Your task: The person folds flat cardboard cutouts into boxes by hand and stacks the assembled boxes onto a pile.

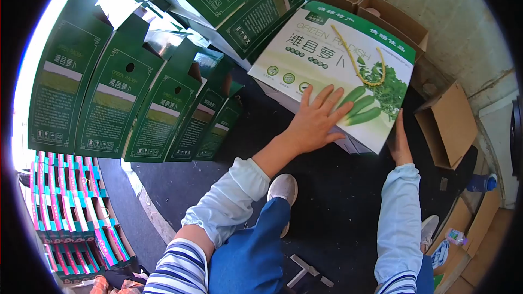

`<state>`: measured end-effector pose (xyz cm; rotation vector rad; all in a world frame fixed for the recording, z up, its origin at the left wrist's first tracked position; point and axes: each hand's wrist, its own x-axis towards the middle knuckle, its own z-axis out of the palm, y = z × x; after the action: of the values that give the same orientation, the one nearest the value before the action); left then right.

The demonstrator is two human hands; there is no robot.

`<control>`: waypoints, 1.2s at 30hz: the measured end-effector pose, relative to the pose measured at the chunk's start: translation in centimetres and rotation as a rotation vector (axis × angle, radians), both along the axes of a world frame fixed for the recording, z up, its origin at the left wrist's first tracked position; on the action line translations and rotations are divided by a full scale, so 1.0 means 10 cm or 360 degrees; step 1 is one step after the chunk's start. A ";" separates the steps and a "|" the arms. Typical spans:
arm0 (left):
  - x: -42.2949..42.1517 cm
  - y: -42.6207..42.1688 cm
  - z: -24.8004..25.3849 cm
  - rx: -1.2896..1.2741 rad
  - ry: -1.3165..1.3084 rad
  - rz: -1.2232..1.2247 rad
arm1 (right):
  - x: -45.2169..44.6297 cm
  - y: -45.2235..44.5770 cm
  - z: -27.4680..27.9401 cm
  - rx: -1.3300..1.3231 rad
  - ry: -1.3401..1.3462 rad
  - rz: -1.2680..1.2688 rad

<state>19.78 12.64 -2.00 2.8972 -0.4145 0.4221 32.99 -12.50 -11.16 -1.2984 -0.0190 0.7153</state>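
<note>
A white and green radish gift box (305, 38) with a yellow cord handle (370, 82) stands in front of me, its printed face turned up toward me. My left hand (316, 120) lies spread on the lower part of that face, over the printed radishes. Against the box's right side rests my right hand (401, 141), its fingers stretched along the edge and partly hidden behind it. Neither hand is wrapped round anything. Close by on the left, several green cartons (117, 98) stand in a row, with more green boxes (256, 22) stacked behind them.
An open brown cardboard box (449, 125) sits on the dark floor at the right, with more brown boxes (392, 24) along the wall. A blue bottle (482, 183) is at far right. Pink and teal cartons (71, 196) are stacked at left. Grey strips (302, 271) lie near my feet.
</note>
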 end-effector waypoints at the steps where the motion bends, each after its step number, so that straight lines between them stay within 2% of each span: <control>1: 0.00 0.00 -0.01 -0.0020 -0.0015 0.0003 | 0.03 0.03 -0.03 0.0027 0.0060 -0.0084; 8: 0.01 -0.01 -0.04 -0.0137 -0.0028 0.0074 | 0.04 0.05 -0.08 0.0140 -0.0048 -0.0009; 20: -0.01 0.07 -0.04 -0.0119 -0.0076 0.0238 | 0.13 0.16 -0.06 -0.0155 -0.0054 0.0068; 30: -0.01 0.08 -0.14 0.0056 -0.0124 0.0383 | 0.15 0.32 -0.02 -0.0152 -0.0151 0.0227; 31: 0.18 0.26 -0.17 0.0079 -0.0111 0.0395 | 0.36 0.50 -0.09 -0.0147 -0.0146 0.0225; 36: -0.06 0.39 -0.30 0.0140 -0.0112 0.0463 | 0.16 0.73 -0.20 -0.0199 -0.0130 0.0315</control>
<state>19.15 16.52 -5.04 3.0442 -0.0183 0.5628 34.61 -5.16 -13.14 -1.4588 -0.1737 0.8422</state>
